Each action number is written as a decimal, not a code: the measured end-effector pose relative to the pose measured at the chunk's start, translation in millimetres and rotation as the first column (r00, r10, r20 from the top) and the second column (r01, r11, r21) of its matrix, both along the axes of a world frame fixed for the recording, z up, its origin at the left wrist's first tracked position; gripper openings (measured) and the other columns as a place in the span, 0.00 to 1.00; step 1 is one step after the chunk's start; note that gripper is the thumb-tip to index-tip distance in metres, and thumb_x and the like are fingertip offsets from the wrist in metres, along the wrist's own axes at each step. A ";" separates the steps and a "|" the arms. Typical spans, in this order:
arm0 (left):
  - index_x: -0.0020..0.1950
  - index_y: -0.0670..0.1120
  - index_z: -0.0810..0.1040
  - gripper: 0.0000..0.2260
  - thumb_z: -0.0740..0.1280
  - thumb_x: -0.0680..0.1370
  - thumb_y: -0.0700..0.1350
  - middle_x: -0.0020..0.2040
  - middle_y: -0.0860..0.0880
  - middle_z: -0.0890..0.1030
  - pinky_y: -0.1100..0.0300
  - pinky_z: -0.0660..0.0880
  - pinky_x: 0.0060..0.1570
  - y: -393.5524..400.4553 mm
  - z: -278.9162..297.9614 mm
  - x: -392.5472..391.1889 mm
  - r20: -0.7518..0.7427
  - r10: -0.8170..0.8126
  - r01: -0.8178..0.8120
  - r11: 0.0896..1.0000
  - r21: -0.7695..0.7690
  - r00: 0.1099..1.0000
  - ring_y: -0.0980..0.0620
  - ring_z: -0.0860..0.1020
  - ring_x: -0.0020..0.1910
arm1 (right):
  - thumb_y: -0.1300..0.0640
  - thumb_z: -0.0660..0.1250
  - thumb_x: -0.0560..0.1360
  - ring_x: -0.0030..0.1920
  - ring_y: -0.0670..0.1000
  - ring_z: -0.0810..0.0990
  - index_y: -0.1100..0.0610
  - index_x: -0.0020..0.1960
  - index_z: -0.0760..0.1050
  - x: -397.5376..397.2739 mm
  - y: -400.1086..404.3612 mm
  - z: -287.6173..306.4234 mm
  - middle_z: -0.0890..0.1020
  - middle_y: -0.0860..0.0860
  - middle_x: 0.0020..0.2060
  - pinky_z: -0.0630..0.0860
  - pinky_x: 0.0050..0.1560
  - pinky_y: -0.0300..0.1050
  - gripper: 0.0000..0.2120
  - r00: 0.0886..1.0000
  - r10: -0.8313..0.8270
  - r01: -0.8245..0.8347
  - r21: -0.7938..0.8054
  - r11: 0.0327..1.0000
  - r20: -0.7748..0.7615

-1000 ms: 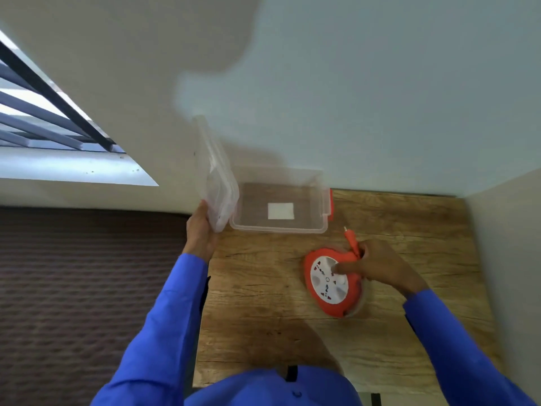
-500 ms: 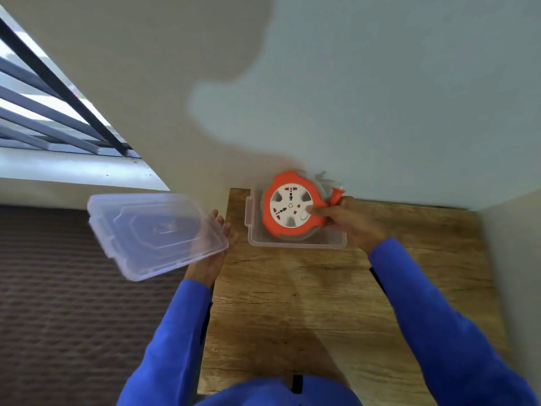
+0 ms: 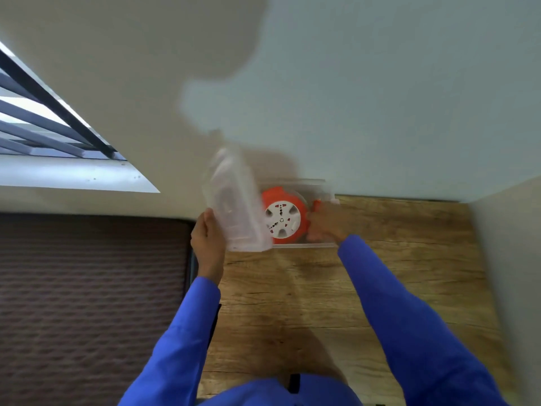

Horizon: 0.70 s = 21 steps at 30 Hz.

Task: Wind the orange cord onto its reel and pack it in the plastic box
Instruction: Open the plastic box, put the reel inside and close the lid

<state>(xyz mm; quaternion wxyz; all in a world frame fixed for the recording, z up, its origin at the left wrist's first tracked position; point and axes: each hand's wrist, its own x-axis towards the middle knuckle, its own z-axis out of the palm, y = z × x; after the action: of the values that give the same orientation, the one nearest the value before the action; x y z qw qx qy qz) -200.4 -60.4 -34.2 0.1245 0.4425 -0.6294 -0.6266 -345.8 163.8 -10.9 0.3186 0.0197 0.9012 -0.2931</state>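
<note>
Packed already: reel lying flat inside the plastic box at the far edge of the surface, orange cord apparently wound on (motion blur, so not certain). Left to do: lid on. Left hand clamped on the clear lid, tilted over the box's left side. Right hand touching the reel's right edge; grip impossible to tell.

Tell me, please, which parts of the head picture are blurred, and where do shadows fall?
Head view: the clear lid and right hand are smeared by motion; the reel is sharper. A large soft shadow lies on the wall, another on the wooden table near the person.
</note>
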 end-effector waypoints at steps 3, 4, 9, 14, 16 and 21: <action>0.67 0.42 0.84 0.19 0.57 0.92 0.51 0.55 0.49 0.84 0.60 0.75 0.49 2.6 -3.1 -8.5 0.083 -0.075 0.100 0.929 -0.356 0.994 0.49 0.81 0.53 | 0.46 0.63 0.87 0.42 0.50 0.91 0.58 0.57 0.85 4.1 34.3 30.3 0.91 0.56 0.48 0.87 0.42 0.46 0.18 0.863 -0.408 0.505 -0.520 0.689 0.297; 0.67 0.42 0.83 0.19 0.57 0.92 0.51 0.55 0.48 0.85 0.59 0.75 0.48 4.2 -2.7 -14.6 0.104 -0.098 0.132 0.907 -0.401 0.990 0.47 0.82 0.53 | 0.40 0.63 0.86 0.44 0.49 0.91 0.56 0.58 0.86 5.5 47.7 38.0 0.91 0.53 0.48 0.87 0.41 0.45 0.21 0.856 -0.415 0.515 -0.576 0.636 0.307; 0.64 0.48 0.84 0.22 0.58 0.89 0.62 0.52 0.48 0.84 0.48 0.79 0.50 26.6 -8.6 -29.3 0.298 -0.132 0.265 0.843 -0.469 0.946 0.44 0.83 0.51 | 0.54 0.80 0.76 0.59 0.50 0.87 0.53 0.73 0.79 20.0 72.0 42.5 0.88 0.47 0.60 0.85 0.59 0.52 0.27 0.970 -0.234 0.199 -0.360 0.912 -0.057; 0.63 0.51 0.86 0.22 0.65 0.84 0.66 0.50 0.54 0.79 0.52 0.78 0.48 22.2 -11.3 -34.3 0.282 -0.102 0.230 0.851 -0.471 0.954 0.51 0.80 0.46 | 0.60 0.78 0.78 0.54 0.52 0.86 0.59 0.70 0.82 18.4 47.7 29.9 0.88 0.55 0.57 0.84 0.59 0.49 0.21 0.891 -0.224 0.179 -0.147 0.973 -0.395; 0.62 0.50 0.87 0.21 0.69 0.83 0.65 0.49 0.53 0.81 0.59 0.75 0.43 16.0 -12.7 -34.3 0.253 -0.154 0.262 0.840 -0.476 0.955 0.56 0.80 0.43 | 0.59 0.76 0.79 0.49 0.51 0.85 0.61 0.66 0.84 13.3 42.1 26.9 0.88 0.54 0.52 0.80 0.54 0.43 0.16 0.872 -0.209 0.192 -0.084 0.978 -0.444; 0.65 0.50 0.89 0.18 0.76 0.81 0.60 0.53 0.53 0.88 0.58 0.84 0.51 11.2 -19.6 -27.3 0.153 -0.238 0.280 0.879 -0.387 0.959 0.57 0.86 0.49 | 0.56 0.69 0.81 0.26 0.44 0.70 0.54 0.31 0.72 8.2 41.0 11.2 0.73 0.46 0.26 0.65 0.27 0.35 0.20 0.902 -0.234 0.238 -0.035 0.971 -0.363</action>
<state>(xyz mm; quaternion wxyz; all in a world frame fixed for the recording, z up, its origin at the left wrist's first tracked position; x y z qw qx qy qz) -227.7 -49.1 -53.8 0.0965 0.3499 -0.8042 -0.4706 -337.6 204.8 0.3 0.1081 0.0755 0.9371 -0.3233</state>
